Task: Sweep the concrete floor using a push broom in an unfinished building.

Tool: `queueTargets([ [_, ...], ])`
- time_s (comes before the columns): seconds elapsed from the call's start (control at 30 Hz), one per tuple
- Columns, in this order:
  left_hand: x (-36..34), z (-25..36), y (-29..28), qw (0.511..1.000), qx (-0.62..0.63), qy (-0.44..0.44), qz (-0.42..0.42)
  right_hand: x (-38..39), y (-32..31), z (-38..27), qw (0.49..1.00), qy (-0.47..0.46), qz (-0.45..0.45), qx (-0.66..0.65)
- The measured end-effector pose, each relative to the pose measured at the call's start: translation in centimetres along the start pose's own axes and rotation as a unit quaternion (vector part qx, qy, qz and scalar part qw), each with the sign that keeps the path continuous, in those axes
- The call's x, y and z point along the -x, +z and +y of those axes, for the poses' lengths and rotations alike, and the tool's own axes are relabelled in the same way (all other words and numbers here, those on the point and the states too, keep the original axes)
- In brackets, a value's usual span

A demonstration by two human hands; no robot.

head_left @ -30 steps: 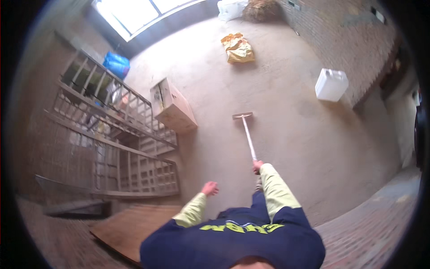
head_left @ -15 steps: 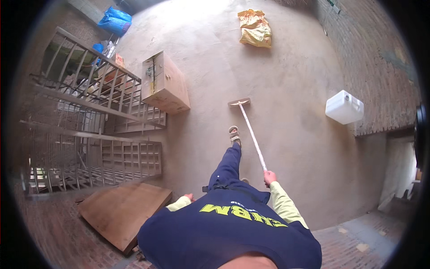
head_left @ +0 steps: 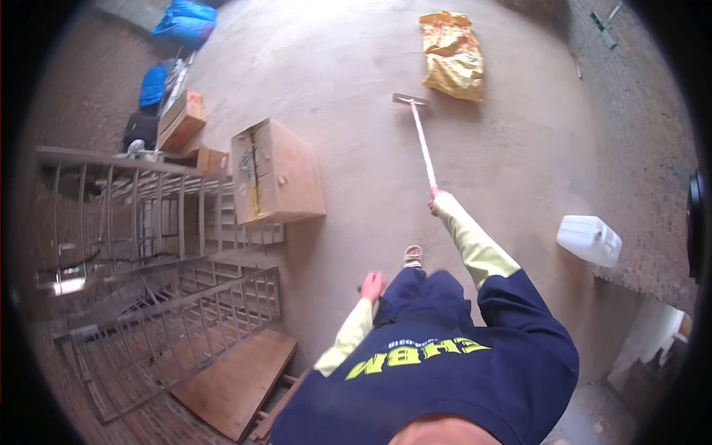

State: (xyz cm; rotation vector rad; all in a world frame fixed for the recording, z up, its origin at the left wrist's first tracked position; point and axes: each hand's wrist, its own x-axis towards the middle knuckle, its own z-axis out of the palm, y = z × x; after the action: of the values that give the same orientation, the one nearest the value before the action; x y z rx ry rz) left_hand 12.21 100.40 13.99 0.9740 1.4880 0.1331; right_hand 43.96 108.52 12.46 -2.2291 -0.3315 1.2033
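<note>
Long-handled floor tool (head_left: 423, 144) mid-floor, slanting forward; flat crosswise head on concrete floor (head_left: 356, 148), just left of crumpled yellow sack (head_left: 454, 59). Right hand (head_left: 434, 200) wrapped round the near end of its handle, arm stretched out. Left hand (head_left: 373, 286) nearer, left of handle, fingers curled; cannot tell if it holds anything. Large cardboard box (head_left: 297, 174) to left, white plastic jerrycan (head_left: 582, 237) to right. Near left: brown wooden board (head_left: 230, 386). Far left: blue bag (head_left: 185, 24).
</note>
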Motion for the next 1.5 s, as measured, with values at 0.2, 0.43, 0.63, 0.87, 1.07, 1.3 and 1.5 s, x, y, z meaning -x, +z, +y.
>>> queueTargets([
  [0.2, -14.1, 22.5, 22.5, 0.962, -0.012, -0.145, -0.233, 3.4, -14.2, 7.5, 0.988, 0.045, -0.146, 0.026],
  [0.43, -33.6, 23.6, 34.4, 0.968, -0.241, -0.052, 0.047, 3.1, -17.7, -1.0, 0.978, 0.138, -0.123, -0.101],
  [0.63, -41.0, 36.4, 35.0, 0.994, -0.074, -0.079, -0.03, -8.3, -14.5, -9.7, 0.969, 0.167, -0.085, -0.16],
  [0.87, -71.3, 57.1, 32.4, 0.971, -0.149, 0.165, 0.083, -37.5, -6.4, -27.8, 0.997, 0.052, -0.022, -0.054],
  [1.07, -90.6, 81.1, 31.4, 0.957, -0.239, 0.138, 0.085, -57.1, -8.6, -50.7, 0.986, 0.086, -0.08, -0.117],
  [1.3, -73.1, 74.4, 27.6, 0.998, -0.052, 0.034, -0.026, -38.7, -12.1, -51.3, 0.911, 0.248, -0.132, -0.303],
  [1.5, -58.4, 64.2, 24.7, 0.991, -0.104, -0.083, 0.018, -26.0, -14.1, -46.4, 0.919, 0.293, -0.082, -0.253],
])
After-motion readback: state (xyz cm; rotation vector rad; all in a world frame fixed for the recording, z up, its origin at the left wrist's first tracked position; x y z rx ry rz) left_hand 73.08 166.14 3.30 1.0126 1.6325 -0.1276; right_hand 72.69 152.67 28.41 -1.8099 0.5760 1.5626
